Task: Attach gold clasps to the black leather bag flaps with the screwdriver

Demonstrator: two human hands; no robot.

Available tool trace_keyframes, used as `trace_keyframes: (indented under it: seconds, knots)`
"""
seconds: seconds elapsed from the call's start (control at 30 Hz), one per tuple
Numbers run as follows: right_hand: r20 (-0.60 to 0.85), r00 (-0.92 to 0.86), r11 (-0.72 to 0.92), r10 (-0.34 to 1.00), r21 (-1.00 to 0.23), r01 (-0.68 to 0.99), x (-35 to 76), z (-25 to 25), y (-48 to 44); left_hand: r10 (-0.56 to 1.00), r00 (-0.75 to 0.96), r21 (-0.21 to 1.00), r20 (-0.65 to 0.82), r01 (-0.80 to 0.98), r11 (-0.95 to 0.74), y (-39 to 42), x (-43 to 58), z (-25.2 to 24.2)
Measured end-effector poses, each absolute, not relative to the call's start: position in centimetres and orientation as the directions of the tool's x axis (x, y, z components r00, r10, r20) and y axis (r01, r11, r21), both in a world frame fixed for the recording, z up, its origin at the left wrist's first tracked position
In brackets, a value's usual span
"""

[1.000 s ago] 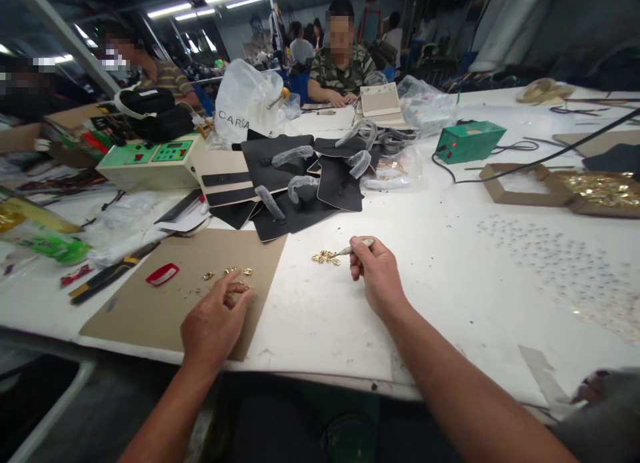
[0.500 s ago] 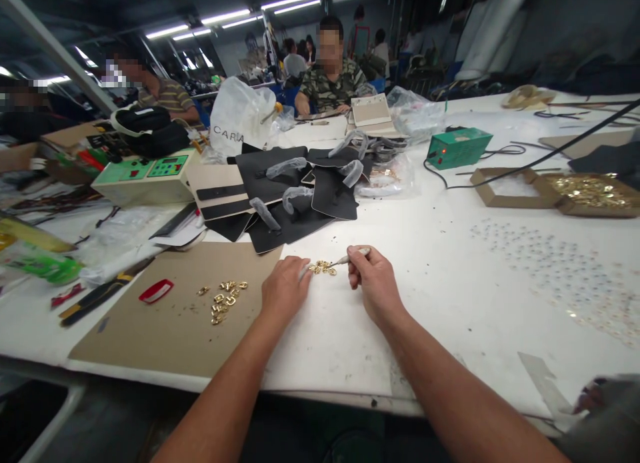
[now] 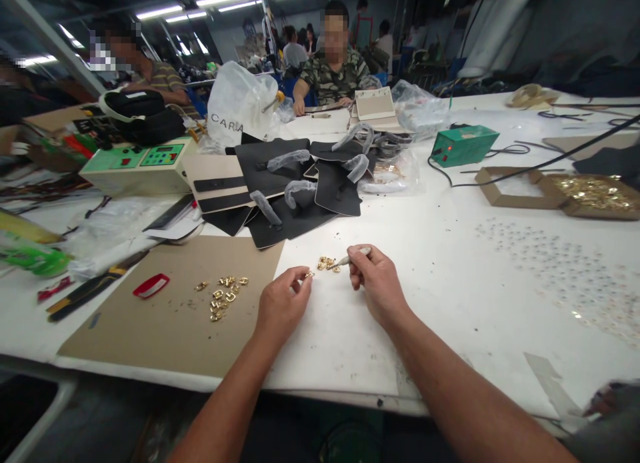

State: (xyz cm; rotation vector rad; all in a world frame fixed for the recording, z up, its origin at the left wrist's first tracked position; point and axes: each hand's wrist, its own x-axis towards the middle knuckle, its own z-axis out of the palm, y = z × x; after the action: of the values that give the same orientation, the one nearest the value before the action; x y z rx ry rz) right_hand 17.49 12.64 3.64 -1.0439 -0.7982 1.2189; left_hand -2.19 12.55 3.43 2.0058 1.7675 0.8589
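Observation:
Between thumb and forefinger, my left hand (image 3: 284,302) pinches a small gold buckle (image 3: 309,274), just above the white tabletop. My right hand (image 3: 373,274) is closed round a slim tool with a pale handle (image 3: 354,255) and a thin dark tip; its exact kind I cannot make out. That tip points at a small pile of gold buckles (image 3: 325,263) lying between my hands. More gold buckles (image 3: 229,293) are scattered on a brown board (image 3: 165,336) to the left, near a red oval piece (image 3: 151,286).
Black bag panels with wrapped handles (image 3: 300,196) lie beyond my hands. A green box (image 3: 465,145) with a cord and cardboard trays (image 3: 590,200) stand to the right, behind rows of small clear dots (image 3: 550,270). A utility knife (image 3: 95,286) lies left. A co-worker (image 3: 335,70) sits opposite.
My left hand has drawn back a little from the pile and now shows a gold buckle in its pinch. My right hand keeps the tool by the pile. The view has shifted slightly.

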Motion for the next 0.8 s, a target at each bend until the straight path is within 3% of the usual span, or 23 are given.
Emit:
trace_keyframes:
  seconds: [0.07, 0.17, 0.33, 0.5, 0.8]
  knots:
    - [-0.032, 0.154, 0.019, 0.988, -0.946, -0.324, 17.2, 3.5, 12.4, 0.981, -0.023, 0.739, 0.194, 0.661, -0.13, 11.1, -2.4, 3.4]
    - [-0.013, 0.091, 0.013, 0.996, -0.959, -0.284, 16.7, 3.5, 12.0, 0.986, -0.074, 0.82, 0.152, 0.567, -0.083, 9.6, -2.6, 3.1]
    - [0.014, 0.024, 0.018, 1.0, -0.98, -0.198, 16.1, 3.7, 11.4, 0.976, -0.039, 0.827, 0.213, 0.539, -0.159, 9.1, -2.6, 2.4]
    - [0.022, 0.005, 0.022, 1.0, -0.994, -0.106, 16.0, 4.1, 11.2, 0.988, -0.058, 0.823, 0.141, 0.562, -0.085, 9.0, -2.4, 2.1]
    - [0.077, 0.018, 0.076, 0.997, -0.997, 0.024, 15.8, 4.3, 11.0, 0.973, -0.08, 0.827, 0.216, 0.544, -0.139, 8.8, -2.2, 2.0]
